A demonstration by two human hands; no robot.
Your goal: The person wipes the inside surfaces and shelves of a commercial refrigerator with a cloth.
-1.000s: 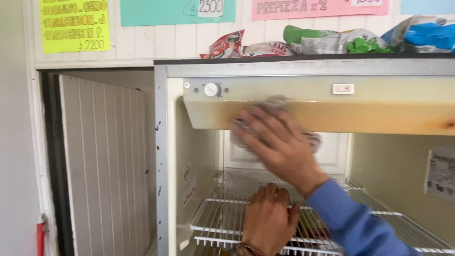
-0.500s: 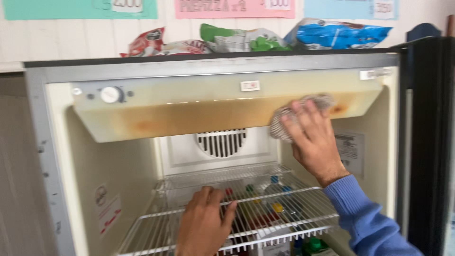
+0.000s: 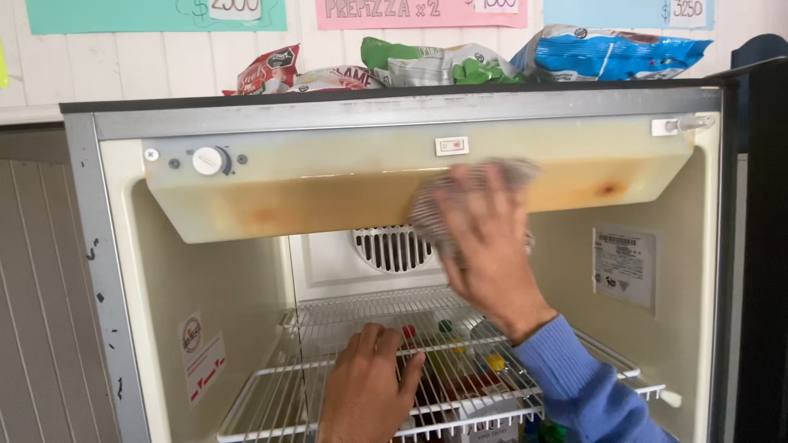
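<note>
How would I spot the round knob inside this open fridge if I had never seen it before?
Start at the yellowed, rust-stained plastic panel running across the top of the open fridge's inside. Follow it to its left end, well away from the right hand pressing a grey cloth against the panel. There sits the round white dial knob, the only raised knob, far bigger than the small dark dots beside it.

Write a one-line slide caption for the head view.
Right hand presses a cloth to the stained panel inside an open fridge; left hand rests on the wire shelf.
</note>
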